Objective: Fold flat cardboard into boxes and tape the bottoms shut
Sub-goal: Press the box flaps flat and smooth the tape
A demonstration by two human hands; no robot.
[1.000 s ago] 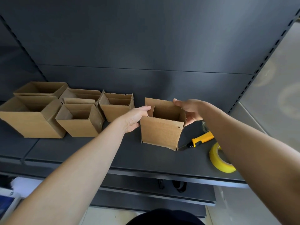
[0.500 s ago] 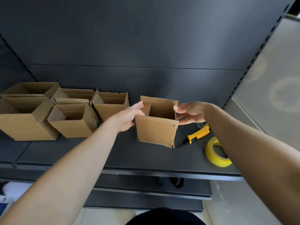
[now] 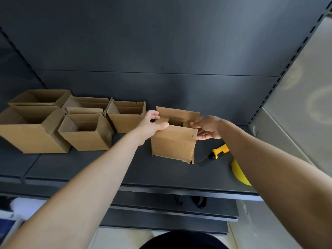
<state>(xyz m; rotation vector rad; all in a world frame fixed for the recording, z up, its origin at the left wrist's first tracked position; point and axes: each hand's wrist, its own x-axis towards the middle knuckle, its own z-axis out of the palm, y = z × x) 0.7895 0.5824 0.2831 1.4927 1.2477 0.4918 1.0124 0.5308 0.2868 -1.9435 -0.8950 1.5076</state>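
Note:
A small brown cardboard box (image 3: 173, 143) stands upright on the dark shelf (image 3: 125, 168), its top flaps open. My left hand (image 3: 151, 125) grips the box's upper left corner, thumb over the front rim and fingers on the left flap. My right hand (image 3: 206, 127) pinches the upper right corner, fingers at the right flap. A yellow roll of tape (image 3: 239, 174) lies at the right, partly hidden by my right forearm. A yellow-handled utility knife (image 3: 215, 153) lies between the box and the tape.
Several folded open-topped boxes (image 3: 86, 132) stand in a group at the left, the nearest (image 3: 125, 117) close beside my left hand. The shelf's back panel (image 3: 161, 51) rises behind. A lower shelf (image 3: 170, 212) sits below the front edge.
Both hands carried the box a little leftward, nearer the group of boxes. My left thumb now lies over the front rim, and my right fingers have closed on the right corner.

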